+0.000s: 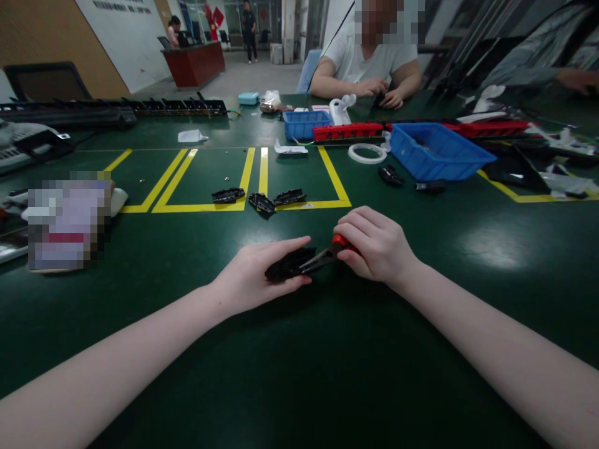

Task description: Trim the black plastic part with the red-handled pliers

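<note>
A long black plastic part (286, 264) lies in my left hand (255, 269), gripped between the thumb and fingers over the green table (281, 374). My right hand (374, 246) is closed around the red handles of a pair of long-nose pliers (322, 254). The jaws point left and meet the black part; whether they pinch it I cannot tell. Beyond my hands, similar black parts lie by the yellow tape: one on the left (228, 196), one in the middle (262, 203) and one on the right (289, 197).
A blue bin (437, 149), a smaller blue bin (306, 125) and a tape roll (367, 153) stand farther back. More black pieces (390, 176) lie near the large bin. A blurred-out object (70, 224) lies at left. A person in a white shirt (369, 68) sits opposite.
</note>
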The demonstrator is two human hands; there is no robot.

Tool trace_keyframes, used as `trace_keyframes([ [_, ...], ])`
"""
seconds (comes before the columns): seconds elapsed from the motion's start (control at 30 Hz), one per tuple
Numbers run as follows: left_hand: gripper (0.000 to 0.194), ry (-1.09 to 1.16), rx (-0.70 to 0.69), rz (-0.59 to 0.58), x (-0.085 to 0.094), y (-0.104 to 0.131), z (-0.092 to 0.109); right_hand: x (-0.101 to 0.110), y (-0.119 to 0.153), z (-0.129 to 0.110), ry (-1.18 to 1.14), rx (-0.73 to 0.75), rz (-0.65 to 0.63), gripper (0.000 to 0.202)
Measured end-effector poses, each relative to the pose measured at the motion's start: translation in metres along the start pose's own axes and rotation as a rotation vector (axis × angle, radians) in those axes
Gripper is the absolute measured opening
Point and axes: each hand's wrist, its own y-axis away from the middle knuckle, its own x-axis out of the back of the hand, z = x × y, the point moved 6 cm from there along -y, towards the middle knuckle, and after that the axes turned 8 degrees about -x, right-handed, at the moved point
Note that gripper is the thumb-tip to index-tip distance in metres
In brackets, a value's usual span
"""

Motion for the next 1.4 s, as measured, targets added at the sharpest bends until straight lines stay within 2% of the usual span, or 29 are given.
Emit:
trace_keyframes([
  [0.67,0.046,-0.019,0.010,-0.005,0.000,-0.002,-0.002,-0.002,0.000,0.001,-0.002,0.003,-0.017,0.040],
  [1.07,0.044,0.026,0.139,-0.110,-0.006,-0.003,-0.011,-0.003,-0.002,0.001,0.020,0.014,-0.011,0.028],
  [1.4,0.042,0.030,0.208,-0.172,-0.012,-0.006,-0.015,-0.007,-0.006,-0.005,0.097,0.036,-0.086,0.031],
])
